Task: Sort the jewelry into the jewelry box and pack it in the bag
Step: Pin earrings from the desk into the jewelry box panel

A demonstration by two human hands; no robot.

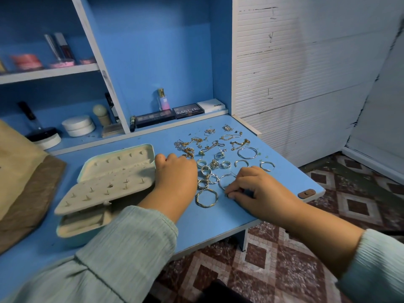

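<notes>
Pinching fingertips of the right hand are closing on a small piece beside a silver hoop. The left hand is resting curled at 3 o'clock of the open jewelry box. Nearby rings could scatter on the tabletop if brushed.

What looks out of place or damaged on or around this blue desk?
The white ribbed wall panel beside the desk is scuffed, with dark cracks and chipped paint. A small brown tab lies alone at the desk's right corner, apart from the jewelry.
</notes>
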